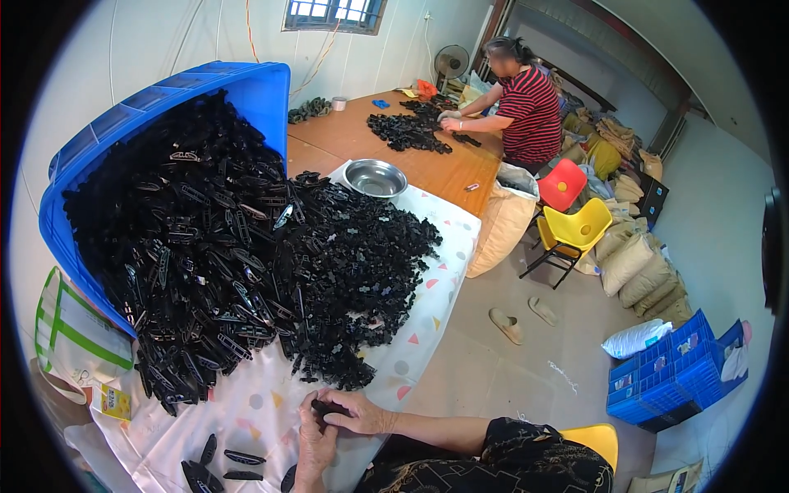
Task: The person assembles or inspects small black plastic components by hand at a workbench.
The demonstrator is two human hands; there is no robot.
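Note:
Near the table's front edge, my left hand [314,440] and my right hand [362,412] meet around a small dark black plastic piece [330,407]. Fingers of both are closed on it, and they hide much of its shape. To the left of my hands lie several loose long black plastic pieces [243,457], pointed at the ends. Just beyond my hands spreads a heap of small black plastic parts [353,271]. It runs into a larger heap of long black pieces [205,238] spilling from a tipped blue crate [168,99].
A steel bowl [376,178] stands behind the heap. Across the wooden table [329,146], a person in a striped shirt [532,107] handles black parts [408,131]. Red [562,186] and yellow chairs [579,225], slippers [505,325], sacks [637,263] and blue crates [674,361] are on the right.

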